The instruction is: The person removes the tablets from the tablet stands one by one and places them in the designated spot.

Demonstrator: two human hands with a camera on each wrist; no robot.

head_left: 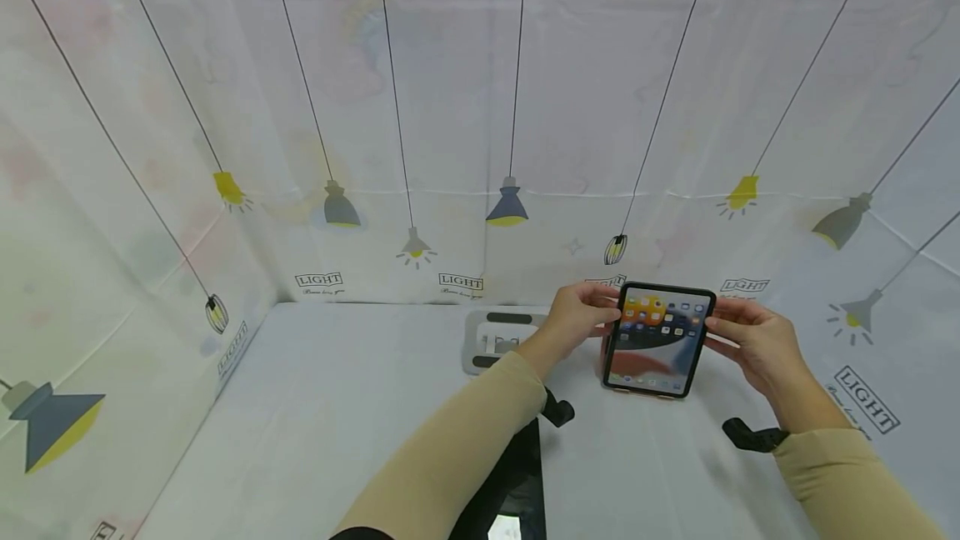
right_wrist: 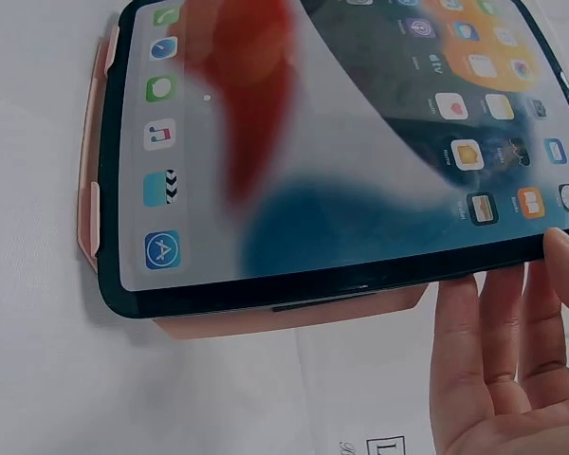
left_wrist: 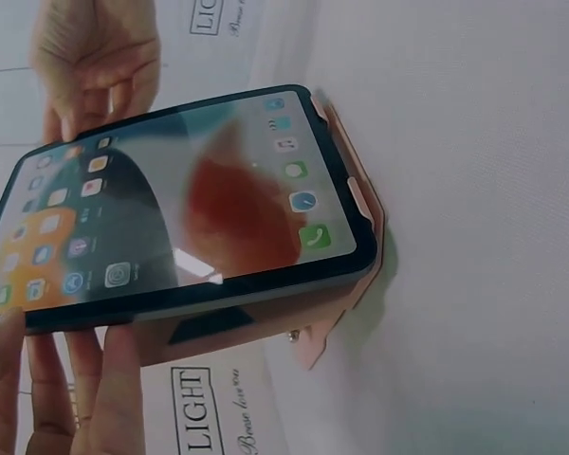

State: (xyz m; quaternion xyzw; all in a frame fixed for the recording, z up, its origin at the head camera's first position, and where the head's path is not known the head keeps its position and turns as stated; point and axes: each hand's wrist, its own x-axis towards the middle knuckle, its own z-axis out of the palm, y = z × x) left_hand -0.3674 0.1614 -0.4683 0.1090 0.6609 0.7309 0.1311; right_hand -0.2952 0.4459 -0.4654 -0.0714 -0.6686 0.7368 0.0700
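Observation:
A tablet with a black border and a lit home screen leans upright on a rose-gold stand, its lower edge against the stand's small lips. My left hand holds the tablet's left edge near the top, thumb at the front and fingers behind. On the opposite edge my right hand grips it the same way, as the right wrist view shows with the thumb on the border. Most of the stand is hidden behind the tablet.
Left of the tablet lies a grey and white flat device, partly covered by my left hand. A glossy black flat object lies nearer me, under my left forearm. A cloth printed with lamps hangs behind the white table.

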